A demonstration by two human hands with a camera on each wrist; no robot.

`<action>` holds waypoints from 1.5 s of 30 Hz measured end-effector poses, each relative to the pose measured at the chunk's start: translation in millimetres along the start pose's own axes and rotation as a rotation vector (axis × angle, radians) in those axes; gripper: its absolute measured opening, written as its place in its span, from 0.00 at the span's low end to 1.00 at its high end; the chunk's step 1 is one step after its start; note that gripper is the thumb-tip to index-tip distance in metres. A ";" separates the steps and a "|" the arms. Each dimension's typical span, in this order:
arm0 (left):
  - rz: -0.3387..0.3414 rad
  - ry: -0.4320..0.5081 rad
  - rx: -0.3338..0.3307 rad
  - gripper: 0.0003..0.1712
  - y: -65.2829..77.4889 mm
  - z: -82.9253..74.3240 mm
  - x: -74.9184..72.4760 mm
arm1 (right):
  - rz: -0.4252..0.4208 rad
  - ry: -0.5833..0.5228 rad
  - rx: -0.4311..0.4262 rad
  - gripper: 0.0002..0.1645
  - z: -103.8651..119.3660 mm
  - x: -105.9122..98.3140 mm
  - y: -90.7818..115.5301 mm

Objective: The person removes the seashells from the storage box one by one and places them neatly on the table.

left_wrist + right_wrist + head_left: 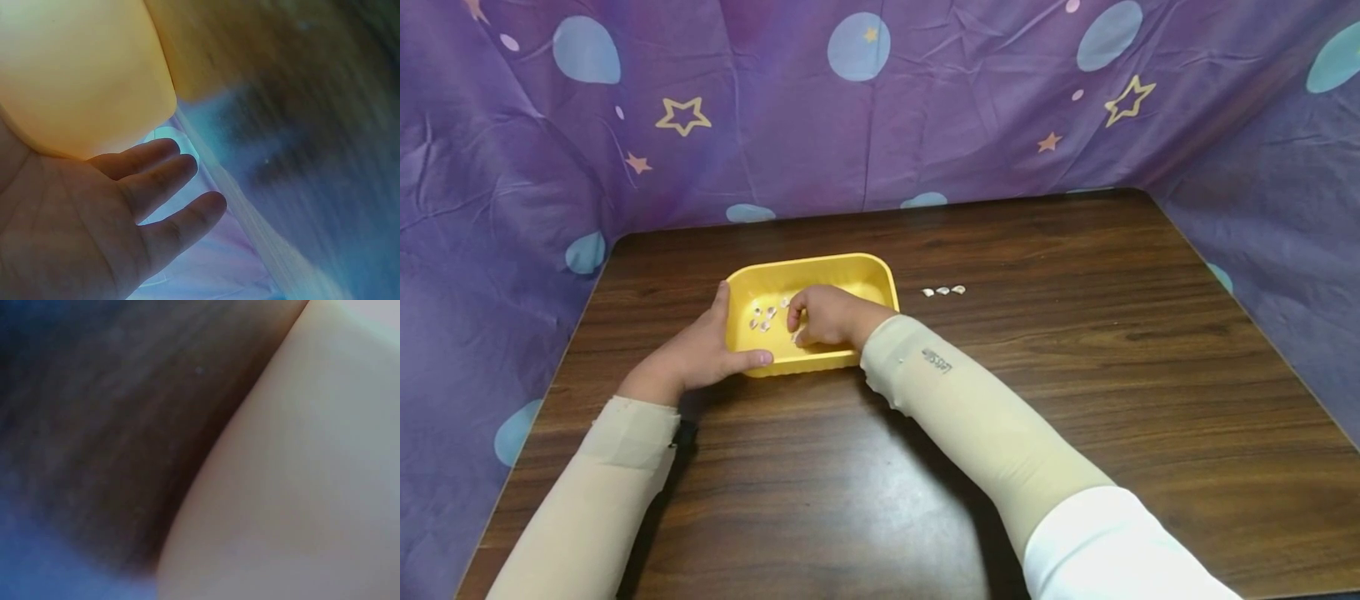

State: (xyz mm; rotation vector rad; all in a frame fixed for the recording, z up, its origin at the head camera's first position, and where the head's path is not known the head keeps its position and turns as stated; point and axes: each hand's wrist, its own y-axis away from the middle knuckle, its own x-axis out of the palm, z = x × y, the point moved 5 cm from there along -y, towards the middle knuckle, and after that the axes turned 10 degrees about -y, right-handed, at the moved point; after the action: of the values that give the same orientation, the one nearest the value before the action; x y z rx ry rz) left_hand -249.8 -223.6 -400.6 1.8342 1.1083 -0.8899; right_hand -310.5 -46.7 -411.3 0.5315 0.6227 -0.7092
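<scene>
A yellow plastic tray (808, 364) stands on the table, with several small white seashells (765, 326) on its floor. At its left end my left hand (694, 350) rests against the wall, thumb along the front rim. In the left wrist view the fingers (181, 222) are extended beside the tray's wall (87, 69). My right hand (831, 317) reaches down inside the tray with curled fingers. Its thumb and index finger pinch a small white seashell (795, 337) close over the tray floor. The right wrist view shows mostly a blurred skin-toned surface, and the fingertips are out of sight there.
Right of the tray, three white seashells (943, 291) lie in a short row on the brown wood-grain table (1120, 358). A purple curtain (925, 108) with stars and blue spots hangs behind the table and along both sides.
</scene>
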 end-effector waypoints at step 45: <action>-0.016 0.022 0.017 0.79 1.7 -2.0 -0.6 | -0.088 -0.248 -0.156 0.06 4.9 -13.7 4.6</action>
State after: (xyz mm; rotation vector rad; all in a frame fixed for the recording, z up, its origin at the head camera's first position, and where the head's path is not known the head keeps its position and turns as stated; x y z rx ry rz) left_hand -248.2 -222.5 -398.8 1.8553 1.1340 -0.8928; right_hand -313.7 -41.0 -397.5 0.2680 0.4665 -0.7882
